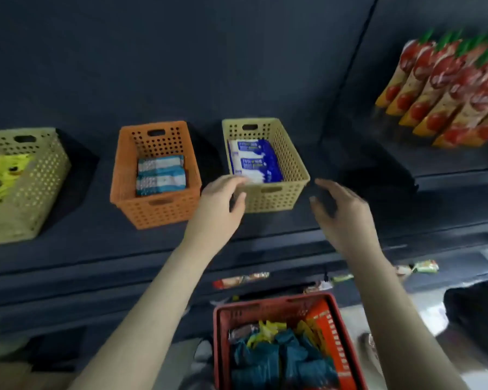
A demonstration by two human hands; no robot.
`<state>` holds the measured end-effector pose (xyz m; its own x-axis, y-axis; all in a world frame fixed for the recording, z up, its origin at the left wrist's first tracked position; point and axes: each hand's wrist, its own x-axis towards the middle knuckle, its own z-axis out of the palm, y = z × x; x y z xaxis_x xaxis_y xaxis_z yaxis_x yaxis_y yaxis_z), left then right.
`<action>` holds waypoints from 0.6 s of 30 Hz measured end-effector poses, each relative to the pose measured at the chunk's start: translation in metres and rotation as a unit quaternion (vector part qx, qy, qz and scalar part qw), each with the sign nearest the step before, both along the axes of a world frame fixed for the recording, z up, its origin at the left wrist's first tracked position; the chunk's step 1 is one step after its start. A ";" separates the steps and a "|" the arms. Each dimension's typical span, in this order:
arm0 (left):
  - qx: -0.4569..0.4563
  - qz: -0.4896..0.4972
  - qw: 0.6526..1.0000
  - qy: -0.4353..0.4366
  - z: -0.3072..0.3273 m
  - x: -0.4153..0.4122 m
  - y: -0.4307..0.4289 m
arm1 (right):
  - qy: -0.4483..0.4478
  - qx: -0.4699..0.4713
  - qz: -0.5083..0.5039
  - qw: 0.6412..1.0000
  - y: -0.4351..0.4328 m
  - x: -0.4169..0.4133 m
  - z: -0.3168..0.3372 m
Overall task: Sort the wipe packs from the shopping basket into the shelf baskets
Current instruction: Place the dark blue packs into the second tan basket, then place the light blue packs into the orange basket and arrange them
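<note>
**shelfstacker:** So, the dark shelf (96, 249) is carrying the tan basket (293, 170), and I'm anchoring everything to that one. The red shopping basket (217, 333) is sitting below it, nearer the person, holding a heap of teal wipe packs (279, 358) with some yellow packs (268, 327) poking out. The orange basket (124, 192) is standing just left of the tan one with striped packs (161, 173) inside. Blue-and-white packs (254, 161) are lying in the tan one itself. How would you be handling the next grab?

**binwrangler:** I'm guessing the next move is reaching down for another pack, since neither hand is holding anything. I'd be taking one pack off the top, checking its colour, and matching it to a basket already showing that kind. Teal isn't showing in the tan or orange basket, so I'd be pausing there.

**shelfstacker:** And the hands?

**binwrangler:** The left hand (217, 204) is hovering at the tan basket's near-left corner, fingers loosely curved by the rim. The blur is hiding whether they're touching it. The right hand (341, 215) is hanging just right of the basket, spread open and gripping nothing.
</note>
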<state>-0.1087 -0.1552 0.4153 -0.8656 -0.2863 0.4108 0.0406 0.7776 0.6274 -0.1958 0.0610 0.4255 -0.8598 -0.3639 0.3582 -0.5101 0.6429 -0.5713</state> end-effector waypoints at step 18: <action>0.134 -0.010 0.907 -0.400 -0.311 0.150 0.117 | -0.397 0.210 -0.048 0.892 0.131 0.118 -0.311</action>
